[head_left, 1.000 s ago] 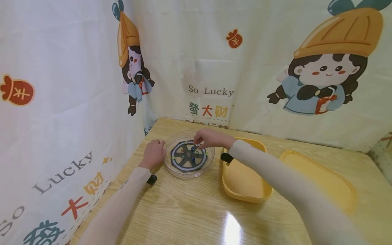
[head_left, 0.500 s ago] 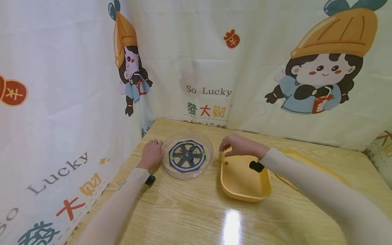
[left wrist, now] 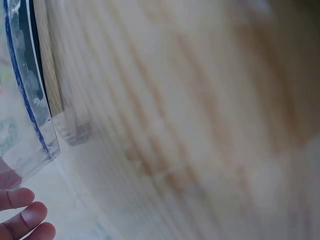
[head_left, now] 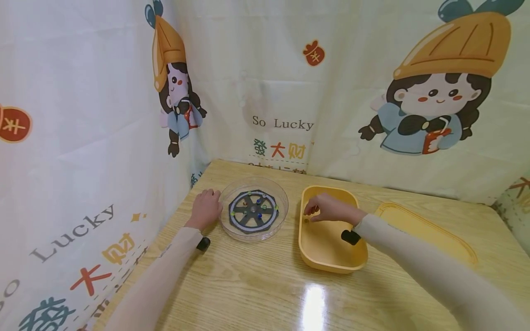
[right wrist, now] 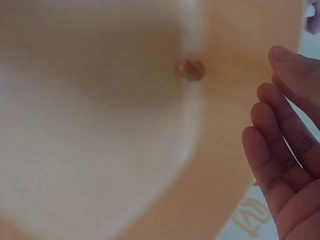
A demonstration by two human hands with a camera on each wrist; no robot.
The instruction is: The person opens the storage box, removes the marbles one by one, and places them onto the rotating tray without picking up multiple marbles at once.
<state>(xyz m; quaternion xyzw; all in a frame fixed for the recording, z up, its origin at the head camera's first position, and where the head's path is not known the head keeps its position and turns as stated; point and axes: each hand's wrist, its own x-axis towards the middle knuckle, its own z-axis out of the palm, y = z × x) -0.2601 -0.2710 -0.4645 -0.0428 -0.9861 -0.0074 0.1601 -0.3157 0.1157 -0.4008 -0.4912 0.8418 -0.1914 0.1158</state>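
Observation:
My left hand (head_left: 205,209) rests against the left side of a clear round dish (head_left: 283,220); its loosely bent fingertips are by the clear wall in the left wrist view. Inside the dish lies a dark octagonal spoked board (head_left: 237,224) with a pale ring and several small blue, green and yellowish marbles on it. My right hand (head_left: 327,209) hangs over the yellow basin (head_left: 304,250), thumb and fingers apart and nothing seen between them. Just below its fingertips a marble (right wrist: 194,70) with a reddish swirl sits against the basin's wall.
A flat yellow tray or lid (head_left: 430,232) lies to the right of the basin. Everything stands on a wood-grain table (head_left: 256,285). A printed cloth (head_left: 265,82) hangs behind the table and along its left side.
My right hand has moved from above the spoked board rightward to the basin, then lower into it beside the marble. The left hand stays at the dish.

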